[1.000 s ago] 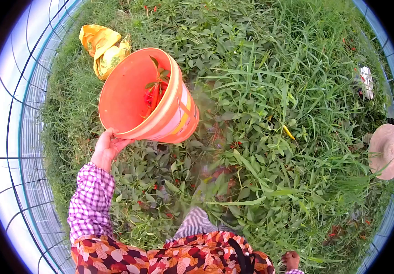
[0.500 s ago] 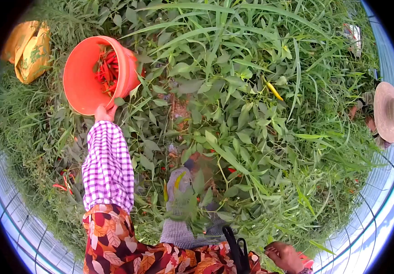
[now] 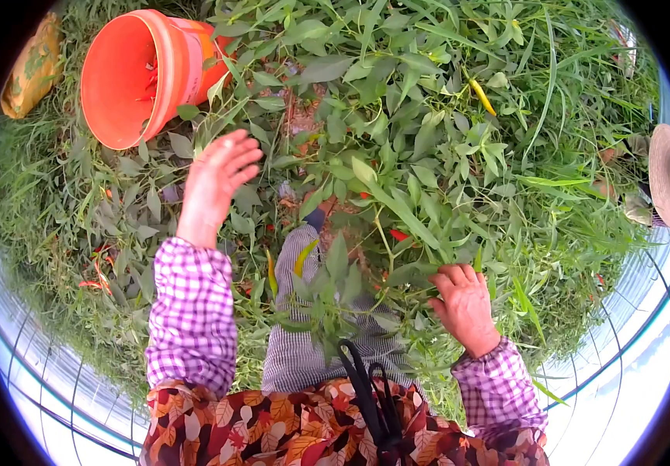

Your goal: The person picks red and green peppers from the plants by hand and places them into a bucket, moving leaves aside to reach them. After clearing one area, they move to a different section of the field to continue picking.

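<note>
My left hand (image 3: pixel 218 184) is off the bucket, fingers spread, holding nothing, over leaves just below it. The orange-red bucket (image 3: pixel 121 81) lies tilted among the plants at the upper left, with red chilli peppers (image 3: pixel 151 78) partly visible inside. My right hand (image 3: pixel 463 303) is at the leaves right of my legs, its fingers bent and apart, with nothing seen in it. A red pepper (image 3: pixel 398 234) hangs up and left of that hand. Two yellow-green peppers (image 3: pixel 304 258) hang near my knee, and a yellow one (image 3: pixel 481 96) is at the upper right.
A yellow bag (image 3: pixel 33 74) lies at the upper left. At the right edge is another person's straw hat (image 3: pixel 667 175) among the plants. More red peppers (image 3: pixel 100 273) show low on the left. Dense leaves and long grass surround my legs (image 3: pixel 292 349).
My left hand has let go of the bucket's rim and moved right and spread. My right hand has come up from the bottom edge into the leaves. The view has shifted, with the bucket now higher.
</note>
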Demonstrator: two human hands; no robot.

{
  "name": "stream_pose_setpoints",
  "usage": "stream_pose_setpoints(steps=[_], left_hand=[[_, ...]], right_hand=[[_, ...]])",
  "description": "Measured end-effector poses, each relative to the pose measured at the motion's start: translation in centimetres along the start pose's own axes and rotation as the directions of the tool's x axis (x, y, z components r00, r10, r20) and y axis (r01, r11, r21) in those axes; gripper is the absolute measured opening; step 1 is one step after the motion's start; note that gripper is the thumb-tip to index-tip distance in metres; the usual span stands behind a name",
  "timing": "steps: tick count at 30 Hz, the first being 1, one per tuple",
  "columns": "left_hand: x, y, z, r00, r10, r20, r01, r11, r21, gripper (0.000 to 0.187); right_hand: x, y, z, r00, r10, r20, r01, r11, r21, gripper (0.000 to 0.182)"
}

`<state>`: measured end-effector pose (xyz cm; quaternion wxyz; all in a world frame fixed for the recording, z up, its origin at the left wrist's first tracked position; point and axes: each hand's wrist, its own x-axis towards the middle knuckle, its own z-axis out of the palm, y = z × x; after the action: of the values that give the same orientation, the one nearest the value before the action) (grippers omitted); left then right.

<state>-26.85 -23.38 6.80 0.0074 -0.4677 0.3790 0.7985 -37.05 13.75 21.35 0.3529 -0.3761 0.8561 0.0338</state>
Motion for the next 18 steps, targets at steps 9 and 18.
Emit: stream_pose_setpoints(steps=[9, 18], left_hand=[[-12.9, -18.9, 16.4, 0.773, -0.328, 0.543, 0.102, 0.909, 0.405, 0.039], [-12.1, -27.6, 23.2, 0.996, -0.029, 0.084, -0.025, 0.816, 0.578, 0.062]], right_hand=[[-2.3, 7.5, 4.0, 0.974, 0.085, -0.209, -0.134, 0.962, -0.238, 0.024], [-3.9, 10.4, 6.2, 0.953, 0.102, -0.286, -0.130, 0.988, -0.080, 0.023]])
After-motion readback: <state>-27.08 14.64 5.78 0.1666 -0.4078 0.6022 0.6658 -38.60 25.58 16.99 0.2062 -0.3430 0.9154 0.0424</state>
